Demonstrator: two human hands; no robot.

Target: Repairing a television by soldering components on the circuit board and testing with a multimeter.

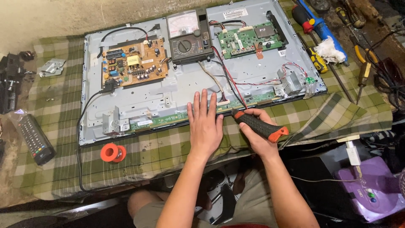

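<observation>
Two hands on the opened TV panel (177, 90): left hand (205, 122) flat, fingers spread, palm down on the narrow green strip board (168, 119) along the panel's 6 o'clock edge. Right hand (257, 133) fisted around a black-and-orange screwdriver (260, 126), tip at about 10 o'clock, probably on the strip board, contact hidden. Analog multimeter (187, 36) sits at the panel's 12 o'clock, orange solder spool (113, 153) at 7 o'clock

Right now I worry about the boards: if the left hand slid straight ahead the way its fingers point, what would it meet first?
Likely the narrow green strip board under the left hand's fingertips, then bare metal back panel; depth is uncertain.
</observation>
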